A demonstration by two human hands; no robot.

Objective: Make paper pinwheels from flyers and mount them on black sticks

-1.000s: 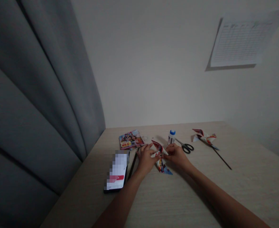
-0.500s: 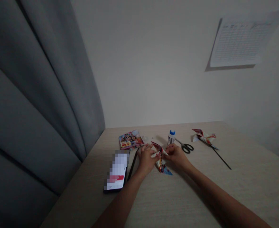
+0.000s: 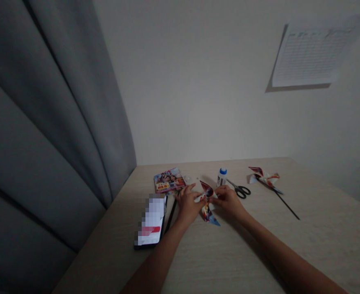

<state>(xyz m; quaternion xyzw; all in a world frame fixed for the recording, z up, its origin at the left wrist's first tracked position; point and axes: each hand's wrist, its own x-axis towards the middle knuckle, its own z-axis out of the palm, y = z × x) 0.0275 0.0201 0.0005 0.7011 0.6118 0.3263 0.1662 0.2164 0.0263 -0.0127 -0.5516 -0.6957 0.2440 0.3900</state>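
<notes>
One pinwheel [image 3: 208,215] shifted, two hands [image 3: 190,206].

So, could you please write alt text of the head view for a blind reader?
A person's left hand and right hand hold a folded-paper pinwheel at a pale table. Nearby are a phone, blue-capped bottle, scissors and another pinwheel on a dark stick.

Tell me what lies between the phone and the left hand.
A black stick lies between the phone and the left hand, as the head view shows.
</notes>
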